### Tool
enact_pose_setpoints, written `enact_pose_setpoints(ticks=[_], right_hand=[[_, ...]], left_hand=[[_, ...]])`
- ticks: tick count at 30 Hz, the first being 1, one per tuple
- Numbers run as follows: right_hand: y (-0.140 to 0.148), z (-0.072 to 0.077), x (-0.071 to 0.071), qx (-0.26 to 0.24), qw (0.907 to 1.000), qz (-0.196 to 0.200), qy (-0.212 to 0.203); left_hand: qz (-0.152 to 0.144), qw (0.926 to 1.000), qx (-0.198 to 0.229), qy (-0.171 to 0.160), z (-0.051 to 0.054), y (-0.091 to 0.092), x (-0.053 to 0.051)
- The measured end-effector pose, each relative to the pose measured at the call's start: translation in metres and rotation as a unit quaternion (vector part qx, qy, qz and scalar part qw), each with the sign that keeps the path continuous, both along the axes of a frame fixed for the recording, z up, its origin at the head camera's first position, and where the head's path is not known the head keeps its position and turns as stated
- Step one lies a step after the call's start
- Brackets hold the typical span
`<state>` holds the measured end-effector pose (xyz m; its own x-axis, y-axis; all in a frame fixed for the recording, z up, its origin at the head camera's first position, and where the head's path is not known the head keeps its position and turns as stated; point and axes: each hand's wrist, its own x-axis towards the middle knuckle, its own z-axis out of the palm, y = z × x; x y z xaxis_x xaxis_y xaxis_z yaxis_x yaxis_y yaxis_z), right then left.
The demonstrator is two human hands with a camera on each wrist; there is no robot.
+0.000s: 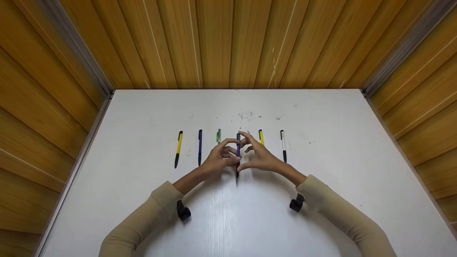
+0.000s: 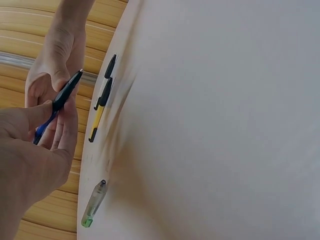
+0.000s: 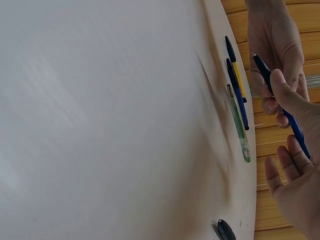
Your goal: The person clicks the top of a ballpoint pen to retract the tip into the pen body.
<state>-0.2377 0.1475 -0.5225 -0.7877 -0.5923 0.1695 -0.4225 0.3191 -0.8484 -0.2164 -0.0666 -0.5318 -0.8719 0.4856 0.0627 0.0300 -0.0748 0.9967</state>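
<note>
And here your left hand and right hand both pinch the blue ballpoint, the only one raised, three pens already lying left of it, two pens right.

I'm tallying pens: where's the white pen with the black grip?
In the head view, the white pen is the rightmost on the white table, just right of a yellow-and-black pen.
</note>
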Motion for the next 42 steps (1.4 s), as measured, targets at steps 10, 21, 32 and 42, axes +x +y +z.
enact_pose_setpoints(ticks=[10,21,32,42], right_hand=[[-0.005,-0.005,0.003,0.006,0.9999,-0.006,0.012],[-0.012,-0.013,0.009,0.007,0.9995,-0.011,0.030],[-0.010,-0.009,0.005,0.015,0.9993,0.018,0.028],[-0.009,-0.010,0.004,0.013,0.9993,0.030,0.019]], left_hand=[[-0.005,0.9999,0.014,0.006,-0.004,-0.004,0.003],[0.001,0.9999,0.007,-0.009,-0.012,-0.010,0.007],[0.004,0.9996,0.025,-0.013,-0.015,-0.010,0.007],[-0.004,1.0000,0.009,0.000,-0.012,-0.012,0.007]])
